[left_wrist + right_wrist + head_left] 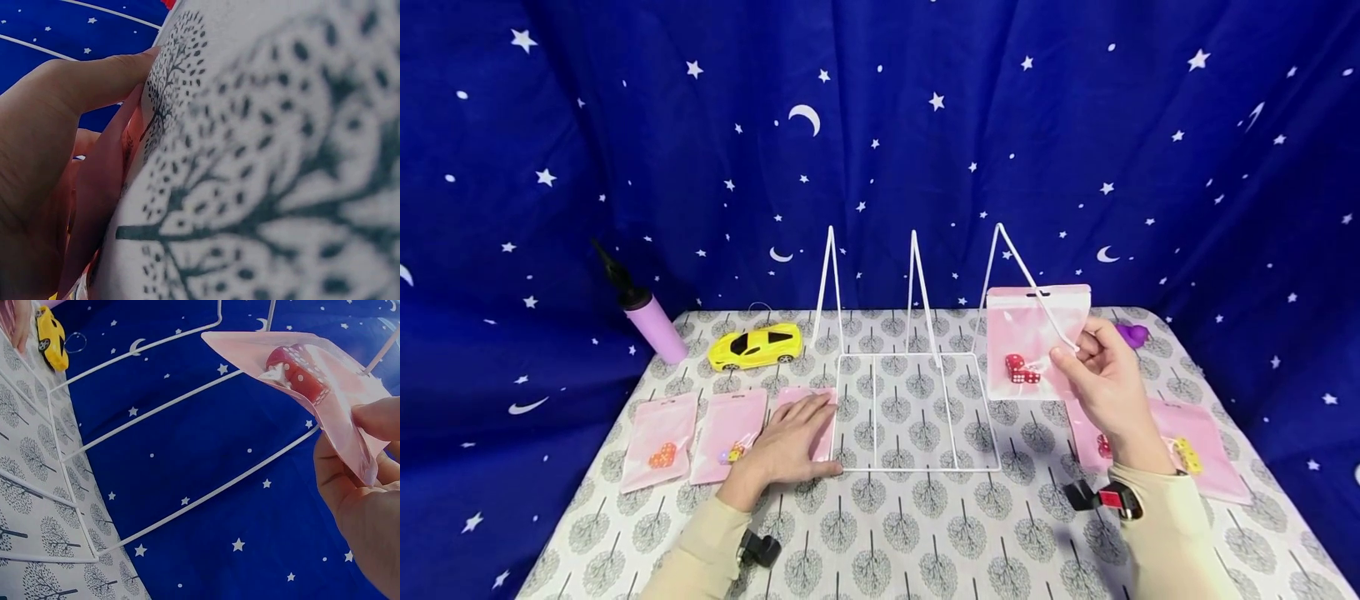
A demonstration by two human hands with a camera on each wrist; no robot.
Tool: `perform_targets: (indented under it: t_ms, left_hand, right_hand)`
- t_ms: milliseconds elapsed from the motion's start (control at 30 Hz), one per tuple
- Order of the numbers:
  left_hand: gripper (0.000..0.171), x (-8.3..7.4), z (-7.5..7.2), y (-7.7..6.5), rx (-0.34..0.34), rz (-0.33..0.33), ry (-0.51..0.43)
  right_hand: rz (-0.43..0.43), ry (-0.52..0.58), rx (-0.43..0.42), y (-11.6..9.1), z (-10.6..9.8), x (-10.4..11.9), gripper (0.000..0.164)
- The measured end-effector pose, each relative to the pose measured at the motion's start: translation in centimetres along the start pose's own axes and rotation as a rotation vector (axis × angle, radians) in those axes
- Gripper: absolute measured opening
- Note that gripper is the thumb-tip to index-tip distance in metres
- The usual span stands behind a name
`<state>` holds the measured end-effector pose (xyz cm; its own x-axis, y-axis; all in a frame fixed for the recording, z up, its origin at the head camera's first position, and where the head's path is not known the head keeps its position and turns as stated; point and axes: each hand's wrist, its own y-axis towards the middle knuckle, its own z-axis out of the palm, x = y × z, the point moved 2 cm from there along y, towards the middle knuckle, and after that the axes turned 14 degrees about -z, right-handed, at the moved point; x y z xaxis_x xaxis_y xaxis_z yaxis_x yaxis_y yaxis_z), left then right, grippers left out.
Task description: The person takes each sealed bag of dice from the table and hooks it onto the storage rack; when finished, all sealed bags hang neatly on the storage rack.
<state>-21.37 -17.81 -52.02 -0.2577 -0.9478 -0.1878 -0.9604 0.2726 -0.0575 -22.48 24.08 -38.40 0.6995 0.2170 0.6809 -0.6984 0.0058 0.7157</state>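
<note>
Near the white wire rack (913,471), my right hand (1105,387) pinches the right edge of a pink zip bag (1000,321) holding red dice (1021,371). The rack's right prong crosses in front of this bag, its tip at my fingers. In the right wrist view, thumb and fingers grip the bag (250,353). My left hand (793,442) rests with extended fingers on another pink bag (826,425) beside the rack's left side, covering much of it. In the left wrist view, that bag (103,181) shows under the hand; its contents are hidden.
Two pink bags lie at left, one with an orange heart-shaped item (662,455). More pink bags (1213,417) lie partly behind the right forearm. A yellow toy car (756,347), a purple pump (655,329) and a small purple object (1132,335) stand farther back.
</note>
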Motion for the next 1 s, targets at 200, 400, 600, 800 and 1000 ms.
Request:
perform_targets:
  t_ms: [200,400,600,800,1000]
  left_hand:
    - [0.104,0.1,-0.2,0.1,-0.002,-0.009,-0.002]
    - [0.104,0.0,0.0,0.1,0.013,-0.013,0.007]
    - [0.104,0.0,0.0,0.0,0.027,-0.021,0.003]
    - [0.104,0.0,0.0,0.0,0.031,-0.023,0.000]
    - [0.104,0.0,-0.1,0.1,0.034,-0.026,0.004]
  right_hand:
    - [0.010,-0.015,-0.021,0.7,0.2,-0.7,0.034]
    - [0.015,-0.026,-0.048,1.3,0.1,-1.3,0.032]
    - [0.037,-0.097,-0.080,2.0,0.2,-2.2,0.031]
    - [0.027,-0.118,-0.081,2.8,0.3,-3.2,0.030]
    - [0.002,-0.136,-0.068,3.5,0.1,-4.2,0.028]
